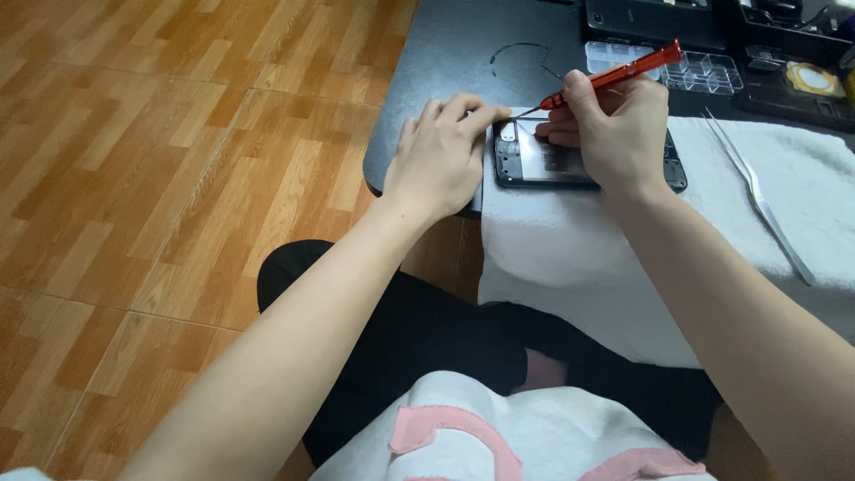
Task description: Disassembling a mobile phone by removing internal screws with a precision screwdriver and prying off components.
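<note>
The left hand [441,160] lies flat, fingers spread, on the left end of an opened phone [543,165] resting on a white towel [623,258] at the table's near edge. The right hand [614,129] grips a red screwdriver [614,76], tip on the phone's far left corner; tweezers [757,191] lie to the right.

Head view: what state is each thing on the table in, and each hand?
Phone: flat on the white towel, back cover off.
Red screwdriver: tilted, tip at the phone's top edge.
Tweezers: lying loose on the towel.
Clear parts box: open.
Left hand: steadying the phone.
Right hand: gripping the screwdriver.
</note>
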